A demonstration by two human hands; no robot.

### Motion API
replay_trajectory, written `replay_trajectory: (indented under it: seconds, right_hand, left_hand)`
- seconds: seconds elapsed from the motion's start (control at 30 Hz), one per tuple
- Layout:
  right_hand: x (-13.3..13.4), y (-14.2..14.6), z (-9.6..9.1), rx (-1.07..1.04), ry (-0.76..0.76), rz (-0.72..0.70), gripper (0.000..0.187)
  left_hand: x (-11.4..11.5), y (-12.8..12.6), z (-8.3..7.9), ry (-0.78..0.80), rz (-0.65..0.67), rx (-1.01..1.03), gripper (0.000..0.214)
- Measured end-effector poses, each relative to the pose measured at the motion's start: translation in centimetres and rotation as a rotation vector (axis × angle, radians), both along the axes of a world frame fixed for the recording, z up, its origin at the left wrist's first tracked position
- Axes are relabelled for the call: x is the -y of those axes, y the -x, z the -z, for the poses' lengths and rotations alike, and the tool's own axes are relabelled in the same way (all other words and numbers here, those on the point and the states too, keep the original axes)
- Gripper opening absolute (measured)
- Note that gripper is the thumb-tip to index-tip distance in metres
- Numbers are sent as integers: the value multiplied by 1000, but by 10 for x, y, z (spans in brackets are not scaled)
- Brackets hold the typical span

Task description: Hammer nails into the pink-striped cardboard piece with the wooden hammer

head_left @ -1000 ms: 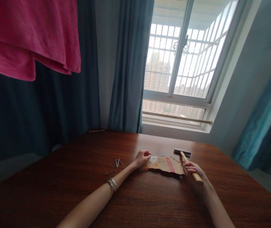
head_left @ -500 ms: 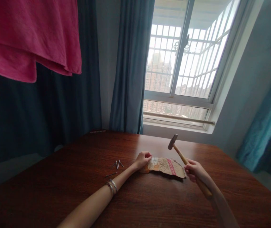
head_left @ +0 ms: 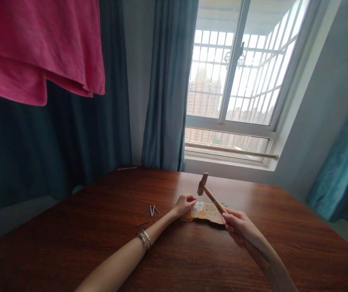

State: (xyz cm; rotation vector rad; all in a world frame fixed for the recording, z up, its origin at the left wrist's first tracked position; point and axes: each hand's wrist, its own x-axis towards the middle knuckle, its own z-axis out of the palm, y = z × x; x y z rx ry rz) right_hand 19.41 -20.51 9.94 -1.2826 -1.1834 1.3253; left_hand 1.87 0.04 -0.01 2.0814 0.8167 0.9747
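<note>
My right hand (head_left: 239,225) is wrapped round the wooden handle of a hammer (head_left: 215,199), whose metal head is raised above the table just right of my left hand. My left hand (head_left: 186,204) is closed in a pinch at the left end of a piece of cardboard (head_left: 207,212). A nail (head_left: 196,198) shows only as a small tip at its fingertips. Dark specks, an orange patch and a pink stripe mark the cardboard; my right hand covers its right end. Under its left end sits a yellowish block (head_left: 187,219), partly hidden.
Several loose nails (head_left: 152,210) lie left of my left hand, with a single one (head_left: 144,223) nearer me. The brown wooden table (head_left: 106,243) reaches to the curtains (head_left: 166,101) and the barred window (head_left: 225,101). A pink cloth (head_left: 55,44) hangs at upper left.
My right hand has swung the hammer leftward, bringing its head close to my left hand and covering the cardboard's right end. My left hand stays in its pinch.
</note>
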Motion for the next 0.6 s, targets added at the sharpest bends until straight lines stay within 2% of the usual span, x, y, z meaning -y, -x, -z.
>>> replay_trajectory:
  seconds: [0.43, 0.6]
  right_hand:
    - [-5, 6, 6, -14, -10, 17, 43]
    - [-5, 9, 5, 2, 43, -5, 51]
  left_hand:
    - [-3, -1, 3, -8, -2, -8, 21]
    - [-1, -2, 0, -7, 9, 1, 21]
